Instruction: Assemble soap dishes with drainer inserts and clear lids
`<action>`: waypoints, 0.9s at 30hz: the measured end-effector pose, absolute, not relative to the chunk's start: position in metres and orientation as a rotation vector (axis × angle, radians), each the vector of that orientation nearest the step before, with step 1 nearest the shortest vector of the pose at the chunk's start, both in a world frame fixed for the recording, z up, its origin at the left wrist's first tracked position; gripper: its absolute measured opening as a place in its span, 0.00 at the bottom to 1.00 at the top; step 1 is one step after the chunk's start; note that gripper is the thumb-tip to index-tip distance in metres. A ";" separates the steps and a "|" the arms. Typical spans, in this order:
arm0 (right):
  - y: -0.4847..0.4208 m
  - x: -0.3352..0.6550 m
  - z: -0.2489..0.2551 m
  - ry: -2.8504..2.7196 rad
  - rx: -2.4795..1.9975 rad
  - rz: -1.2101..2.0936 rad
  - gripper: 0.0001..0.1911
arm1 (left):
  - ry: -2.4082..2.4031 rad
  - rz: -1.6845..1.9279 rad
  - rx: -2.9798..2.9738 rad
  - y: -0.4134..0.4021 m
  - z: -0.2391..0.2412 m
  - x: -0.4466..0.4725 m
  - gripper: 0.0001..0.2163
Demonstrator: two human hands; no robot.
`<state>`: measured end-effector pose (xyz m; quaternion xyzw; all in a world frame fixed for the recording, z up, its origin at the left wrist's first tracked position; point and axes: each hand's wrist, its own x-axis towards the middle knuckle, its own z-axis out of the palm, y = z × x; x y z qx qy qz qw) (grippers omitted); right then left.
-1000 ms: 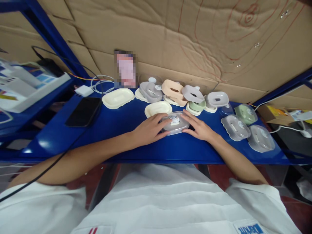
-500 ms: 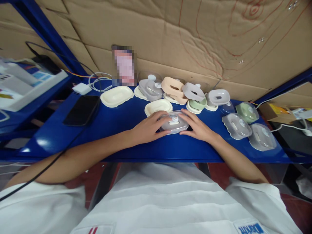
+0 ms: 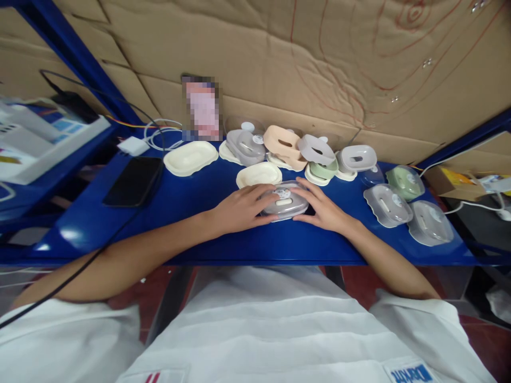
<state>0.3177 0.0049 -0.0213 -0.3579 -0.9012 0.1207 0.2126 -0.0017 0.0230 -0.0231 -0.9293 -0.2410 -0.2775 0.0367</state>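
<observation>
On the blue table in front of me sits a grey oval soap box [image 3: 293,205] under a clear lid, with a round white label and a pale slot on top. From its left side my left hand [image 3: 249,207] grips it, fingertips over the lid beside the label. My right hand [image 3: 321,207] holds the opposite side, thumb near the front edge and fingers along the back. Just behind lies a cream oval tray [image 3: 259,174], partly hidden by my left hand.
Behind are another cream tray [image 3: 190,158], a peach insert [image 3: 282,141], a grey insert [image 3: 317,149], a green insert [image 3: 325,170] and clear lids. Several lidded boxes [image 3: 387,205] stand at right. A black phone [image 3: 133,181], white charger [image 3: 133,145] and cables lie left. Cardboard [image 3: 255,58] backs the table.
My left fingers have shifted slightly on the lid, so more of the label and slot shows. Both hands stay around the soap box, which has hardly moved.
</observation>
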 end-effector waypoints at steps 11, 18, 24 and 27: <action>0.008 0.325 -0.017 -2.452 -1.022 0.461 0.40 | -0.587 -0.922 -2.954 0.029 -0.025 -0.002 0.23; 0.006 0.329 -0.015 -2.506 -1.081 0.377 0.46 | -0.557 -0.819 -2.904 0.026 -0.025 0.000 0.19; 0.003 0.327 -0.013 -2.530 -1.108 0.264 0.41 | -0.554 -0.696 -2.934 0.024 -0.021 -0.002 0.20; 0.003 0.326 -0.012 -2.548 -1.124 0.218 0.39 | -0.572 -0.671 -2.918 0.023 -0.018 -0.002 0.20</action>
